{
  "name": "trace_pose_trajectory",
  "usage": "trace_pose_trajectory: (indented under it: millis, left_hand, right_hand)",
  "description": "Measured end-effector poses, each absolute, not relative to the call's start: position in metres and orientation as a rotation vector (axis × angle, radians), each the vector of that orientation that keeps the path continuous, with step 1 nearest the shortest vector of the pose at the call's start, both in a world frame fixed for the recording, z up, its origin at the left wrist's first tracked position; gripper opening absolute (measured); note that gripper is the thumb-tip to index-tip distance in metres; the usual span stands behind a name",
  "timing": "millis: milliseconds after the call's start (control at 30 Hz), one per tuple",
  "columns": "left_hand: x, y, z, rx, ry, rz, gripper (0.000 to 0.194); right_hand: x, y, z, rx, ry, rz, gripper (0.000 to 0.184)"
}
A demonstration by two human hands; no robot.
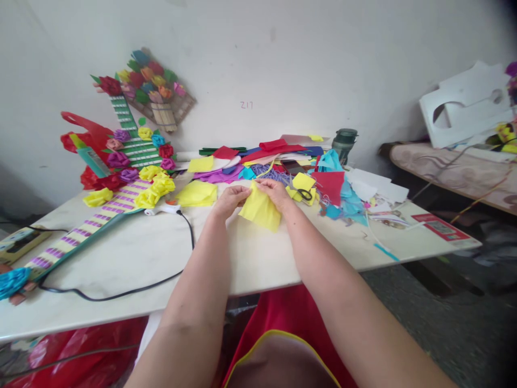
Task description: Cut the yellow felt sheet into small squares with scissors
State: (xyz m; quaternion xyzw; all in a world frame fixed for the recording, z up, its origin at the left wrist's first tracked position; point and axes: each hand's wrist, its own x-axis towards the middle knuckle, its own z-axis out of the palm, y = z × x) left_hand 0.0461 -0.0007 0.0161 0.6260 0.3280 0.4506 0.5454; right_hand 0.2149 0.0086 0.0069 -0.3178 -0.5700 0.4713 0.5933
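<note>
A piece of yellow crepe paper (262, 209) hangs above the white table, pinched along its top edge by both hands. My left hand (233, 198) has its fingers closed at the paper's upper left corner. At the top right, my right hand (274, 193) pinches the same sheet, its thumb and fingers close to those of the left. Left of the hands lies a stack of yellow paper sheets (197, 194). To the right, black-handled scissors (304, 194) rest among small yellow pieces (304, 181).
Coloured paper sheets (274, 148) and purple shreds (277, 175) pile along the wall. A flower-decorated guitar shape (137, 145) stands at left, near a white glue gun (163, 209) with a black cord (121, 296). A dark green bottle (344, 144) stands behind scraps.
</note>
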Motion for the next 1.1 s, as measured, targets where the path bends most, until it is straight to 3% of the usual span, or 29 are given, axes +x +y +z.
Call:
trace_pose_trajectory:
  millis: [400, 1100]
  left_hand:
    - [0.0449, -0.0012, 0.0176, 1.512, 0.788, 1.033, 0.033]
    - [0.0445, -0.0024, 0.0201, 1.449, 0.741, 0.93, 0.028]
  right_hand:
    - [0.2217, 0.0025, 0.012, -0.683, -1.217, 1.381, 0.019]
    - [0.2186, 0.0015, 0.014, -0.736, -1.223, 1.186, 0.016]
